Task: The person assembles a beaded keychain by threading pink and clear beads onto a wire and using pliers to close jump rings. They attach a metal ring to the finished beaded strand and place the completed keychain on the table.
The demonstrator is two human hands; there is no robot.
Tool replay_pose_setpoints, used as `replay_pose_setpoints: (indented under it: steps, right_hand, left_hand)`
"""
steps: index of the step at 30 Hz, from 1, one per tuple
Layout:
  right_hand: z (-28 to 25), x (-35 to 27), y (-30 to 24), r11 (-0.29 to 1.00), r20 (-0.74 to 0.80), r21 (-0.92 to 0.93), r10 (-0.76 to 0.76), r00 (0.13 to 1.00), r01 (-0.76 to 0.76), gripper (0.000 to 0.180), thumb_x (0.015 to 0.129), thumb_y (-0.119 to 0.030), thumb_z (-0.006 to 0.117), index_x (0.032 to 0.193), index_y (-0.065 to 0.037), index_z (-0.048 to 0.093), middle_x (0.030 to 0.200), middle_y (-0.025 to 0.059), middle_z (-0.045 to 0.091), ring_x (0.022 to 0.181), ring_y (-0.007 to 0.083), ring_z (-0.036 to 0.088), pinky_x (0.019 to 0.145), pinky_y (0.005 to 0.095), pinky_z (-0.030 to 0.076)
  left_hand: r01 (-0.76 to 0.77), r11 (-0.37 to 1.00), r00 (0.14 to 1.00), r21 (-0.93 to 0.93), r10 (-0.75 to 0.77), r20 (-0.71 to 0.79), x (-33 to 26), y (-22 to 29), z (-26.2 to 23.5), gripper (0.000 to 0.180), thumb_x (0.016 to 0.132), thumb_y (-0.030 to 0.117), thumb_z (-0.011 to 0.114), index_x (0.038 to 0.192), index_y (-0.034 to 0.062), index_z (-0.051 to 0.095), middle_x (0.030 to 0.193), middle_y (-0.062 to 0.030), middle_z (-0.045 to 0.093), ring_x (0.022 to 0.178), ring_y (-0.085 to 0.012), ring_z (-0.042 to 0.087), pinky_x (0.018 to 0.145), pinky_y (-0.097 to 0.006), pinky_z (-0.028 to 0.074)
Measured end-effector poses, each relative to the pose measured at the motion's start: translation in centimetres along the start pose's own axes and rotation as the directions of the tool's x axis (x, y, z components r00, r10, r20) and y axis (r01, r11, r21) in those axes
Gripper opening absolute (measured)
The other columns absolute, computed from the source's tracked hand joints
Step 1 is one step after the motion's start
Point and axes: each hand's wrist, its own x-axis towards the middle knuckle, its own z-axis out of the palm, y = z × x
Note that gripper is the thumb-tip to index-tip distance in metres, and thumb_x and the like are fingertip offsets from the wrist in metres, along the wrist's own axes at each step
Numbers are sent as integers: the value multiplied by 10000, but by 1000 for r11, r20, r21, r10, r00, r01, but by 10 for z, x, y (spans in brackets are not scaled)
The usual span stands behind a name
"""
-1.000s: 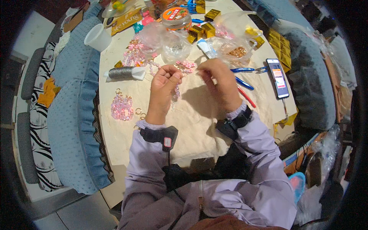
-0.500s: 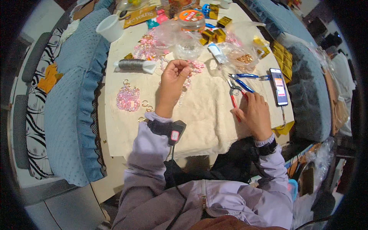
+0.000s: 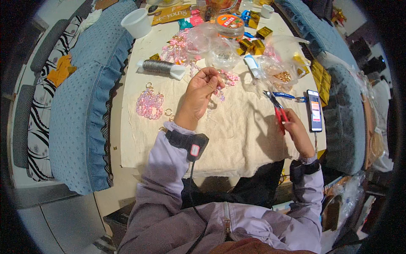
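My left hand (image 3: 198, 96) is raised over the middle of the cloth, thumb and forefinger pinched together. A strand of clear and pink beads (image 3: 222, 95) hangs below its fingertips; the thread or wire is too fine to make out. In my right hand (image 3: 298, 134) are red-handled pliers (image 3: 280, 114), lifted off the cloth with their jaws pointing away from me. Blue-handled pliers (image 3: 282, 95) lie just beyond them. Left of my left hand rests a pink beaded piece (image 3: 149, 105) with a gold ring on top. Loose gold rings (image 3: 168, 112) lie near my left wrist.
A spool of grey wire (image 3: 157, 67) lies at the back left. Pink beads (image 3: 175, 48), plastic bags (image 3: 224, 55), a round tub (image 3: 230, 26) and small gold boxes (image 3: 253, 45) crowd the far side. A phone (image 3: 314, 111) lies at the right edge, and a white cup (image 3: 136, 23) stands far left.
My right hand has closed around the red-handled pliers and lifted them from the cloth. My left hand keeps its pinch. The whole view has shifted slightly.
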Motion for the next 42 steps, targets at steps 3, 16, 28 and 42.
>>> replay_pose_setpoints:
  steps: [3, 16, 28, 42]
  right_hand:
    - [19, 2, -11, 940, 146, 331, -141, 979, 86, 581, 879, -380, 474, 1315, 3, 495, 1108, 126, 641, 951, 184, 632, 805, 291, 507]
    - [88, 55, -32, 864, 461, 494, -170, 871, -93, 609, 955, -505, 516, 1267, 18, 517, 986, 141, 667, 805, 185, 637, 723, 297, 518]
    - [88, 59, -18, 779, 515, 600, -205, 832, -180, 545, 969, -457, 525, 1249, 10, 510, 1042, 197, 666, 838, 227, 657, 710, 329, 531]
    - [92, 65, -8, 712, 503, 664, -201, 840, -228, 485, 1020, -417, 475, 1265, -2, 533, 1057, 170, 654, 856, 233, 656, 705, 350, 530]
  left_hand:
    - [-12, 999, 999, -30, 13, 35, 0, 2, 0, 177, 961, 112, 644, 1114, 51, 578, 934, -29, 611, 881, -143, 593, 813, -251, 459]
    - [-31, 992, 997, -126, 41, 72, -1, 15, -5, 267, 959, 104, 640, 1196, 6, 565, 954, -39, 605, 903, -142, 574, 851, -252, 470]
    - [37, 992, 996, -121, -27, 84, -4, 15, 5, 326, 935, 70, 661, 1222, -37, 549, 930, -57, 605, 853, -128, 584, 795, -242, 488]
    - [3, 1000, 994, 31, -6, 106, -7, 14, 14, 353, 900, 92, 705, 1206, -35, 586, 960, -54, 637, 904, -121, 603, 854, -242, 482]
